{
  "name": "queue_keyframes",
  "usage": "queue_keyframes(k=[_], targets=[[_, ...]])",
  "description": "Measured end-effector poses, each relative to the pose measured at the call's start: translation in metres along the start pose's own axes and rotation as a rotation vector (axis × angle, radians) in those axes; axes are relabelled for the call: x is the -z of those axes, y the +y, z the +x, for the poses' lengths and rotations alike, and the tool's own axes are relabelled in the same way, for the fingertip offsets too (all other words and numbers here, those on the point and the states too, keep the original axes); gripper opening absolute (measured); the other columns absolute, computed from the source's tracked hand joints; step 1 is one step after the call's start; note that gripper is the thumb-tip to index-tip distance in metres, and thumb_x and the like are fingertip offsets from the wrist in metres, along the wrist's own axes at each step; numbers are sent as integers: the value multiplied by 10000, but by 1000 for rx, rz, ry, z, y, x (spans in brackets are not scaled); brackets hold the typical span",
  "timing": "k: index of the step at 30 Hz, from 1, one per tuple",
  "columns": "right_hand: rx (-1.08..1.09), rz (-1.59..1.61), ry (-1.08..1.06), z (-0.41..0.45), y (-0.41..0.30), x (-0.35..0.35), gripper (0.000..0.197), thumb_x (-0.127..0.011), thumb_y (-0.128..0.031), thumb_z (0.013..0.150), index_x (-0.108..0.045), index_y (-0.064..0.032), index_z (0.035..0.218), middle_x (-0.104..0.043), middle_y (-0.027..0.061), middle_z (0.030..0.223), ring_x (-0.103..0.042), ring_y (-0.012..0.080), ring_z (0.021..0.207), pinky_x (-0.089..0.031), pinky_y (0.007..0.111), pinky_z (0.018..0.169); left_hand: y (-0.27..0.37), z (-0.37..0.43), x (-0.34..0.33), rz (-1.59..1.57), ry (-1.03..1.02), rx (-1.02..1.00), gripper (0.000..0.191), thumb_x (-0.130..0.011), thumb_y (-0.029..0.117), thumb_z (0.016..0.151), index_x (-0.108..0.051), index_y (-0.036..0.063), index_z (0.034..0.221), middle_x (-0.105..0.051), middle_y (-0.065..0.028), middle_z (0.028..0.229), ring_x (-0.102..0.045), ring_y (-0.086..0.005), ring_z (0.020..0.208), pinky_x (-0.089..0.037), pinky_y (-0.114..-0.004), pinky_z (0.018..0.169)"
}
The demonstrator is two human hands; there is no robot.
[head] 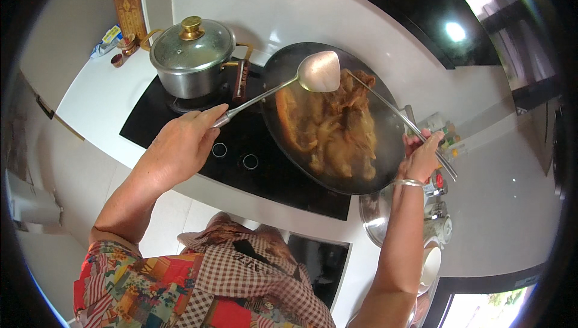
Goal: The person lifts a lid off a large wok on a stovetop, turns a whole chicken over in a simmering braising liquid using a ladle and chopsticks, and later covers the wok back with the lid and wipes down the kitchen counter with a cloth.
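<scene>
My left hand (183, 145) grips the handle of a metal wok spatula (319, 71), whose broad blade is over the back left part of a large dark wok (388, 161). In the wok lie browned pieces of meat (345, 138), which look like poultry, and a flatter orange-brown piece (293, 125) at the left. With my right hand (422, 156), beside the wok's right rim, I hold a pair of metal chopsticks (397, 112). Their tips reach the meat at the back. Haze hangs over the wok.
A lidded steel pot (192, 64) with gold-coloured handles stands on the left of the black cooktop (271, 172). Spice jars (435, 183), a metal bowl or lid (375, 215) and a white bowl (431, 267) line the right side. The range hood (406, 21) overhangs at upper right.
</scene>
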State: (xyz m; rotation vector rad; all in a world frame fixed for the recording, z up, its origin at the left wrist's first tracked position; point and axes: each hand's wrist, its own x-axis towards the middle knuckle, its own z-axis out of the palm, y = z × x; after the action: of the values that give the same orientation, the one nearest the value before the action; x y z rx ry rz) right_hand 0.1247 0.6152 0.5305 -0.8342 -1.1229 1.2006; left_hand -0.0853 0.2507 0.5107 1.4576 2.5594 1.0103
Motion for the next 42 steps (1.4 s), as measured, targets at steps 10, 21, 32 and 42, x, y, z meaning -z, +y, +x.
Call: queue_keyframes(k=[10, 21, 32, 42], targets=[[-255, 250, 33, 18, 6, -1, 395, -426, -436, 1025, -540, -58, 1034, -524, 38, 658, -527, 149, 551, -590, 395, 781, 1, -4, -2, -230, 72, 110, 395, -581, 56, 942, -528, 0, 1329, -661, -198, 1059, -628, -212, 899, -485, -320, 811], [-249, 332, 49, 24, -8, -7, 338, -429, -391, 1026, -544, -75, 995, -508, 40, 661, -536, 160, 547, -602, 398, 781, -8, -13, 0, -239, 69, 166, 386, -576, 57, 949, -529, -14, 1326, -660, -195, 1089, -619, -201, 955, -477, -308, 852], [-37, 383, -25, 41, -85, 19, 226, -445, -259, 1009, -509, -45, 983, -486, 64, 694, -523, 185, 593, -583, 454, 835, 0, -11, -13, -236, 32, 38, 382, -572, 61, 950, -531, -16, 1322, -663, -164, 1002, -588, -162, 834, -481, -288, 788], [82, 533, -20, -7, -182, 136, 244, -456, -253, 1033, -531, -38, 946, -503, 67, 689, -557, 196, 612, -577, 470, 885, 91, 15, -18, -349, -347, -229, 383, -577, 55, 932, -532, 0, 1309, -577, -107, 763, -497, -135, 675, -439, -285, 626]])
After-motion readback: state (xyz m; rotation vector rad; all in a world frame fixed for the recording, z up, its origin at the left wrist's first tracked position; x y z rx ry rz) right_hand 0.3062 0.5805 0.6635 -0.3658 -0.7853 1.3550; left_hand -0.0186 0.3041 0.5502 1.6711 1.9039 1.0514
